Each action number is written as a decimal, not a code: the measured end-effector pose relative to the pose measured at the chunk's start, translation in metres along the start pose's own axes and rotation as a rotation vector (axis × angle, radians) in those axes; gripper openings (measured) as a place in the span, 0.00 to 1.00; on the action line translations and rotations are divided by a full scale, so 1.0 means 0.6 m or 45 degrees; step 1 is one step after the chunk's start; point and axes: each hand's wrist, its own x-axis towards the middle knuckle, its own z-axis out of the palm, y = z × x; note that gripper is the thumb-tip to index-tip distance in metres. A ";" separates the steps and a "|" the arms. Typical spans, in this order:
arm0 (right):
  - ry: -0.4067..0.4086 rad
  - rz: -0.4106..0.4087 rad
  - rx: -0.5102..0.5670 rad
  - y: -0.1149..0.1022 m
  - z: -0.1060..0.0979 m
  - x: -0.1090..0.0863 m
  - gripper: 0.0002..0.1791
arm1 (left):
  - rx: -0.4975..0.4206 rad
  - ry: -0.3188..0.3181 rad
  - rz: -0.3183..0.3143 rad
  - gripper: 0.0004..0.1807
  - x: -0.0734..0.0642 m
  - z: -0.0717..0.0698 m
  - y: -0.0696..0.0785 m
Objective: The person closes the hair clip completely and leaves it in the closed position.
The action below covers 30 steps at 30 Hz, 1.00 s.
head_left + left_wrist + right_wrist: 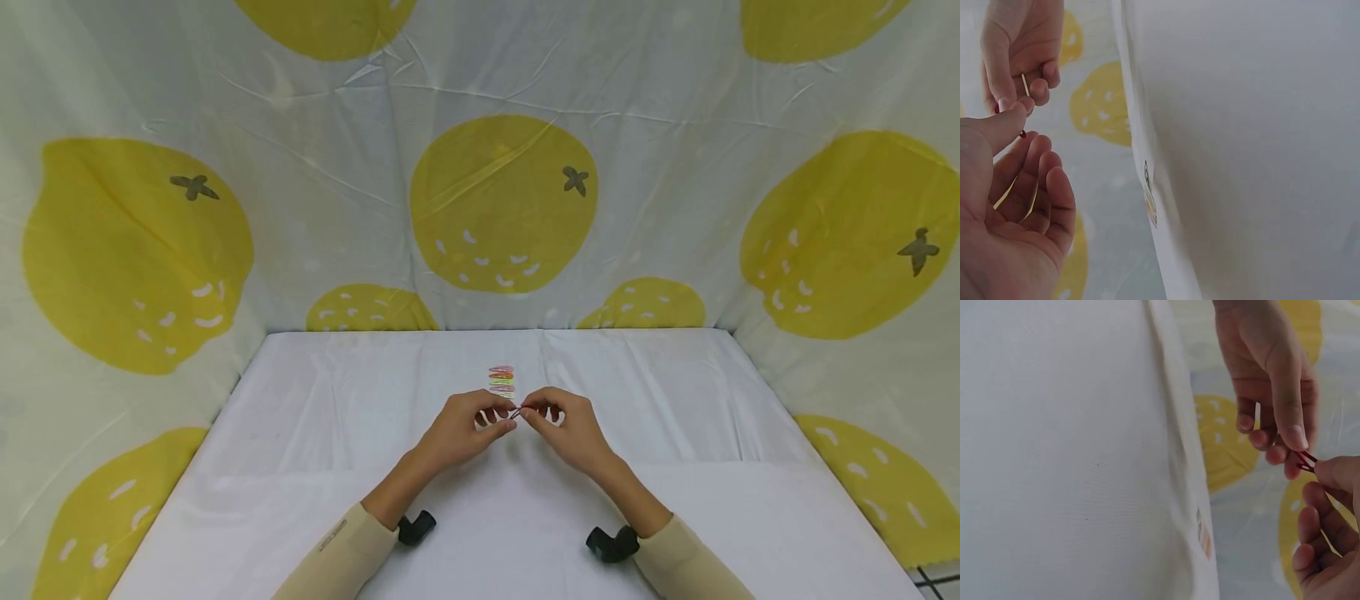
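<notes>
A dark red snap hair clip (1305,466) is held between the two hands, over the white table. Its two arms stand apart in the right wrist view; the fingertips cover its ends. My left hand (467,427) pinches one end between thumb and fingers. From the other side my right hand (568,427) pinches the opposite end. In the left wrist view only a small red bit of the clip (1023,134) shows by the thumb. Just beyond the hands, a column of coloured hair clips (501,377) in pink, orange and green lies on the table.
A white cloth (300,425) covers the table. Fabric printed with big yellow lemons (504,204) hangs along the back and both sides. Each wrist carries a black camera mount (612,544) near the sleeve cuff.
</notes>
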 end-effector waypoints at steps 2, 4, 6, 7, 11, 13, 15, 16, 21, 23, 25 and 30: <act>0.011 -0.001 -0.002 0.001 0.000 0.004 0.03 | -0.001 0.038 0.022 0.12 0.005 -0.001 0.001; 0.014 -0.002 -0.008 0.002 -0.001 0.008 0.02 | 0.006 0.070 0.036 0.11 0.009 -0.003 0.003; 0.012 -0.004 -0.018 0.003 -0.002 0.012 0.02 | 0.019 0.099 0.050 0.10 0.013 -0.006 0.004; 0.013 -0.009 -0.021 0.003 -0.002 0.014 0.03 | 0.022 0.112 0.057 0.10 0.016 -0.007 0.004; 0.024 -0.017 -0.031 0.000 -0.005 0.021 0.02 | 0.033 0.149 0.077 0.09 0.023 -0.014 0.006; 0.036 -0.024 -0.035 0.000 -0.006 0.024 0.02 | 0.029 0.166 0.092 0.07 0.027 -0.018 0.008; 0.048 -0.032 -0.040 -0.001 -0.007 0.027 0.02 | 0.026 0.178 0.099 0.07 0.029 -0.022 0.009; 0.053 -0.035 -0.044 -0.001 -0.008 0.029 0.02 | 0.028 0.186 0.103 0.07 0.031 -0.024 0.008; 0.070 -0.045 -0.062 0.001 -0.012 0.037 0.03 | 0.058 0.224 0.126 0.10 0.040 -0.027 0.003; 0.077 -0.050 -0.068 0.001 -0.013 0.042 0.03 | 0.071 0.239 0.137 0.11 0.043 -0.030 0.002; 0.086 -0.060 -0.074 0.002 -0.014 0.047 0.04 | 0.087 0.253 0.144 0.10 0.045 -0.032 0.002; 0.109 -0.098 -0.077 0.003 -0.012 0.059 0.04 | 0.124 0.293 0.162 0.08 0.053 -0.038 0.000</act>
